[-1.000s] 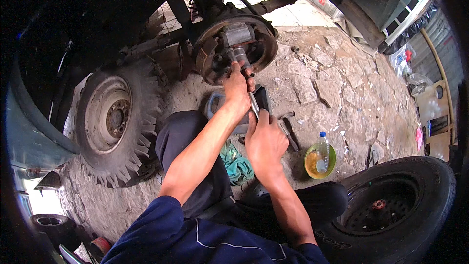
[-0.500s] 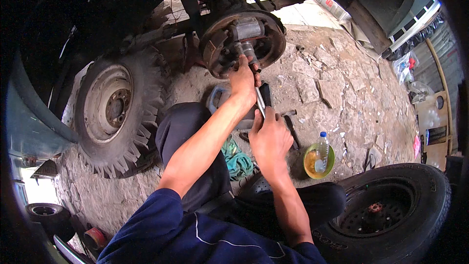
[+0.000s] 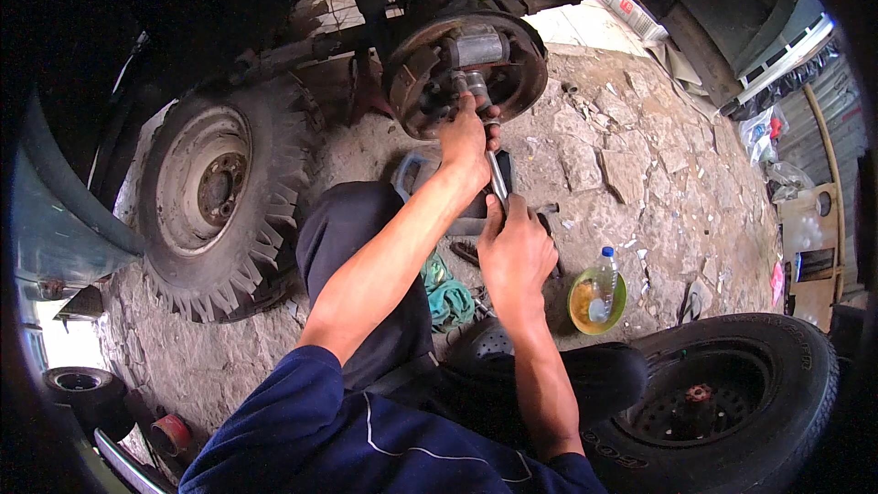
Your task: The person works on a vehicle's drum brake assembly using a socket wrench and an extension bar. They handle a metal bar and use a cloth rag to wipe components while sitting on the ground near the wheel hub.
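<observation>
A rusty brake assembly (image 3: 414, 69) hangs from the vehicle's underside, with a grey cylindrical housing (image 3: 477, 49) at its upper part. My left hand (image 3: 466, 137) is closed around a metal socket tool (image 3: 476, 82) set against the centre of the assembly. Lower down, my right hand (image 3: 515, 252) grips the long steel handle (image 3: 497, 174) that runs up to the socket. Beneath the hands lie a dark grey plastic container (image 3: 413, 174) and a teal rag (image 3: 448, 302), both partly hidden by my arms and leg.
A knobbly-tread wheel (image 3: 169, 229) stands at left, another (image 3: 777, 402) lies at lower right. A bottle (image 3: 604, 297) sits in a green bowl (image 3: 579, 316). Cracked stone paving (image 3: 677, 210) spreads rightward toward a board (image 3: 805, 247). The dark vehicle body (image 3: 82, 220) borders the left.
The brake assembly and both hands sit a little higher and farther right in the picture, as the view shifts slightly. The grip on socket and handle is the same.
</observation>
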A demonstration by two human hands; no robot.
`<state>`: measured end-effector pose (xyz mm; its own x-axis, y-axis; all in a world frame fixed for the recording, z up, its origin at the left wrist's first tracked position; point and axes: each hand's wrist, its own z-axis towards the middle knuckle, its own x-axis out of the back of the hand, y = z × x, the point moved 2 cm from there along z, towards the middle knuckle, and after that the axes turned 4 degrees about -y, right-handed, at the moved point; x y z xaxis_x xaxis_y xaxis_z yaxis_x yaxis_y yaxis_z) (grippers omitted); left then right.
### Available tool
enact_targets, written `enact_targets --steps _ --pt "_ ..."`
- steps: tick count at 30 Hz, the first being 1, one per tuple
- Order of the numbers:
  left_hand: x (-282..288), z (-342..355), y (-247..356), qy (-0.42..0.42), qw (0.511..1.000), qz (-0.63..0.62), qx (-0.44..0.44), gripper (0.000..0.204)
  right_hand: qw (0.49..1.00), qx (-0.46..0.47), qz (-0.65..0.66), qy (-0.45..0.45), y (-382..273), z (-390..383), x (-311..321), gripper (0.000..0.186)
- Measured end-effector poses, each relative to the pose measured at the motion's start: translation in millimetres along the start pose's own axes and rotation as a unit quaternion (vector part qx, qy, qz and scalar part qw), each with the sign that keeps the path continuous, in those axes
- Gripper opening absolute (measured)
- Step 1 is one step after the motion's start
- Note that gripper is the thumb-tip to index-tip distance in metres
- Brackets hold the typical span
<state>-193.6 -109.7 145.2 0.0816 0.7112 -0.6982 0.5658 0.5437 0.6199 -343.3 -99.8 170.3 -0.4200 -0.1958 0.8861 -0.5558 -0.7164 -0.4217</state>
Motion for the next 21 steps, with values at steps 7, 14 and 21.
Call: enact_targets --steps 7,14,21 --pt "-1 1 3 -0.052 0.997 -0.046 0.034 0.022 0.654 -0.245 0.643 -0.314 34 21 -1 0.039" --pt "2 8 1 -0.016 0.999 -0.023 0.017 0.024 1.0 0.012 0.004 -0.011 -8 -7 17 0.029" --pt "1 8 7 -0.03 0.998 -0.019 0.051 0.023 0.759 -0.227 0.532 -0.3 25 14 4 0.04"
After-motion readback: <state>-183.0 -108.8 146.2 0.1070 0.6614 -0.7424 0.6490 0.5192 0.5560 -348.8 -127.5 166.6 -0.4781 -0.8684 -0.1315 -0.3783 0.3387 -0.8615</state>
